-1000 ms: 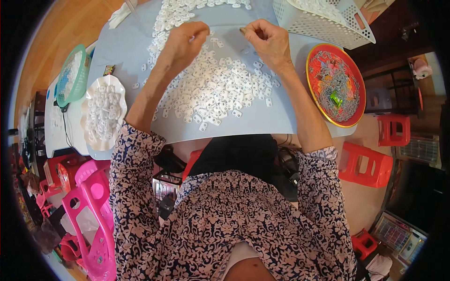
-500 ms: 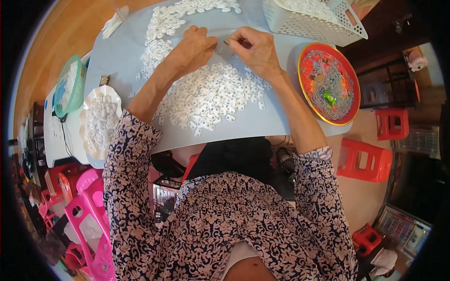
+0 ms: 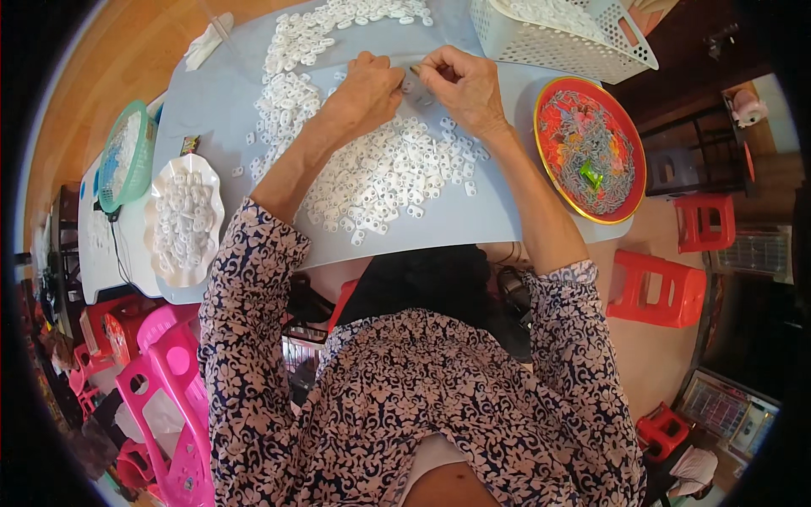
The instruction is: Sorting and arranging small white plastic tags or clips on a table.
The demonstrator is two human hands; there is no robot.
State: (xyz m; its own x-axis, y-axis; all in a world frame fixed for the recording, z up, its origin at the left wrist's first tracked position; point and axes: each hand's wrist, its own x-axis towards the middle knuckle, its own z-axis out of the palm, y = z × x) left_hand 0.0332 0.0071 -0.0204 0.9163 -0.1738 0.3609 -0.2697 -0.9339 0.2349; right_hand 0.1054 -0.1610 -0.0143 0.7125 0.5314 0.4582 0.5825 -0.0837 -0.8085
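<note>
White pieces fill scalloped dish (image 3: 182,221); both hands' fingers (image 3: 397,78) pinch one small piece (image 3: 409,85).

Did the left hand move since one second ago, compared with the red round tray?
Yes. The left hand has come nearer to the right hand, so toward the red round tray; the two hands now almost touch over the white pieces.

My 2 hands: left (image 3: 367,84), right (image 3: 465,84). 1 tabletop (image 3: 473,224). White pieces (image 3: 380,173): too many to count. 1 white dish (image 3: 182,221), 1 green basket (image 3: 127,156), 1 white basket (image 3: 583,34), 1 red plate (image 3: 635,160), approx. 3 red stools (image 3: 663,287).
</note>
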